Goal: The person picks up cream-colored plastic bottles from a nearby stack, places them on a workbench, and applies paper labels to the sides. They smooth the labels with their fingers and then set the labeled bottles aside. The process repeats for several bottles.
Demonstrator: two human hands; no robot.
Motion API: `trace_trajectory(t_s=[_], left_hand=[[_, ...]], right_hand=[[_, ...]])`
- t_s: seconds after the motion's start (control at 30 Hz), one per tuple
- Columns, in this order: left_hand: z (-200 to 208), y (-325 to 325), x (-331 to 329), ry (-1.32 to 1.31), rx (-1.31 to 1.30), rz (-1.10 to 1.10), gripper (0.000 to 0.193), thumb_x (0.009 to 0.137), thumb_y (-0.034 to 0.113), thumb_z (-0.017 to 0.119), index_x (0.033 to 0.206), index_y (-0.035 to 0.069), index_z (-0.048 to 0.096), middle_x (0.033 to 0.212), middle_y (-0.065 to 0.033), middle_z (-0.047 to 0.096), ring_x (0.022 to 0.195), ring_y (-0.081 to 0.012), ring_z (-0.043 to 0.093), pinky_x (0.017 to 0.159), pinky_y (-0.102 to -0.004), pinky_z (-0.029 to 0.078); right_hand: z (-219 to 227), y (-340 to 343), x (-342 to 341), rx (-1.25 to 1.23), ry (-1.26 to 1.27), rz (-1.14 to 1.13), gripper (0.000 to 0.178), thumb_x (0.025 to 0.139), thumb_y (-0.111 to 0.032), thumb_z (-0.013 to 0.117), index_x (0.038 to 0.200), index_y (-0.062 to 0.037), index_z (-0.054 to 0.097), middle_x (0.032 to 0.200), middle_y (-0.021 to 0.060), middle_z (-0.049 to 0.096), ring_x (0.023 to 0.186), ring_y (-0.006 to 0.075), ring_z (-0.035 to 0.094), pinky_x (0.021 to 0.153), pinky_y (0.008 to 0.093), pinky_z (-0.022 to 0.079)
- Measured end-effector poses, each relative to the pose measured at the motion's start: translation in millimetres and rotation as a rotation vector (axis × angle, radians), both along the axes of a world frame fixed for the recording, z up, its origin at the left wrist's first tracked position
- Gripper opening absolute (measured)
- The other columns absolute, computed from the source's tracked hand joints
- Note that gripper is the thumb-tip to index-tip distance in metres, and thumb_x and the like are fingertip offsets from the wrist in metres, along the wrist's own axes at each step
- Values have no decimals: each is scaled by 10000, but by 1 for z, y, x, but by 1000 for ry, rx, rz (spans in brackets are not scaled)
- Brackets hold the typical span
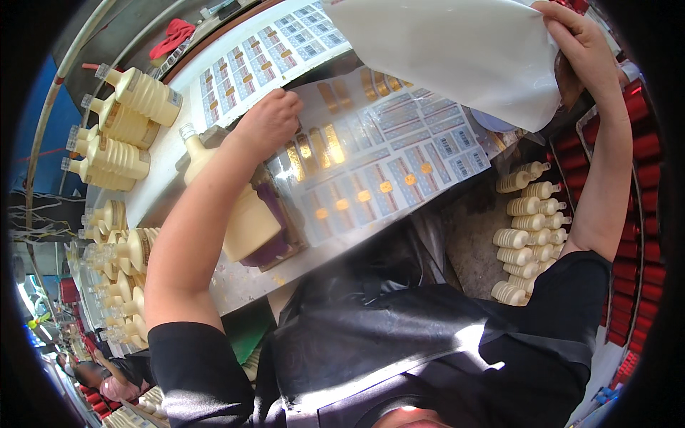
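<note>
A see-through sheet of gold, blue and white labels [385, 171] lies across the table in front of me. My left hand [270, 123] is closed at its upper left corner, the fingertips partly hidden. Raised at the far right, my right hand [581, 43] pinches the edge of a large glossy white sheet [457, 53], which curves up over the far part of the labels. Beneath my left forearm, a cream-coloured bottle [253, 227] with a clear neck lies tilted on a purple pad [289, 225].
Another printed label sheet [264, 60] lies farther back. Ribbed cream bottles [143, 96] stand at the left, with more below them. Several rows of bottles [524, 237] are at the right, beside stacked red items [631, 235]. A red cloth [173, 37] lies at the back; another person [118, 378] is lower left.
</note>
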State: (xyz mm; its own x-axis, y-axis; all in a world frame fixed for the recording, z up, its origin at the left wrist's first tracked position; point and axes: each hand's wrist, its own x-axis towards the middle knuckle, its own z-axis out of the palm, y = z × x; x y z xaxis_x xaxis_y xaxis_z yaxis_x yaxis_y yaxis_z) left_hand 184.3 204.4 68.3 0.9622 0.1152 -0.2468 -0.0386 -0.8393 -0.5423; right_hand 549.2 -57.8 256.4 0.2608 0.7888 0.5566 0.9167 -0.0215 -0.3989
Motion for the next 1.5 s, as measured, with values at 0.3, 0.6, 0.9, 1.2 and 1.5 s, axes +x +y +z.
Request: trace_trajectory(t_s=[0.3, 0.6, 0.9, 1.2, 1.5], left_hand=[[7, -22, 26, -724, -101, 198, 106, 819, 85, 653, 903, 95, 589, 847, -69, 636, 793, -308, 679, 678, -430, 568], [-58, -14, 41, -171, -453, 499, 135, 805, 30, 652, 915, 103, 681, 993, -103, 705, 959, -345, 680, 815, -435, 558], [-7, -10, 38, -20, -369, 560, 201, 841, 34, 636, 1027, 80, 695, 1078, -130, 712, 1092, -350, 665, 878, -439, 540], [74, -31, 57, -1036, -1373, 737, 435, 931, 190, 508, 1307, 7, 628, 1205, -114, 683, 1144, -226, 608, 1035, -362, 440], [85, -64, 35, -1003, -1995, 976, 797, 973, 733, 467, 1253, 5, 633, 1121, -140, 700, 961, -219, 701, 887, -350, 553]], right_hand=[[-4, -5, -13, 18, -141, 10, 234, 804, 50, 548, 946, 51, 734, 751, 71, 706, 711, 112, 642, 647, 265, 500], [-13, -8, -6, 18, -110, 28, 245, 805, 47, 552, 965, 50, 738, 760, 54, 714, 713, 100, 642, 635, 265, 497], [-32, -16, 32, -143, -39, 130, 262, 942, -58, 566, 1145, 2, 720, 954, 57, 733, 889, 113, 674, 801, 257, 523], [-29, -25, 4, -81, -175, 161, 235, 944, -89, 532, 1062, -26, 726, 833, 92, 722, 735, 156, 689, 702, 283, 541], [-20, -27, -24, -84, -198, 102, 218, 912, -17, 564, 1062, 15, 719, 928, 121, 738, 842, 211, 707, 773, 285, 535]])
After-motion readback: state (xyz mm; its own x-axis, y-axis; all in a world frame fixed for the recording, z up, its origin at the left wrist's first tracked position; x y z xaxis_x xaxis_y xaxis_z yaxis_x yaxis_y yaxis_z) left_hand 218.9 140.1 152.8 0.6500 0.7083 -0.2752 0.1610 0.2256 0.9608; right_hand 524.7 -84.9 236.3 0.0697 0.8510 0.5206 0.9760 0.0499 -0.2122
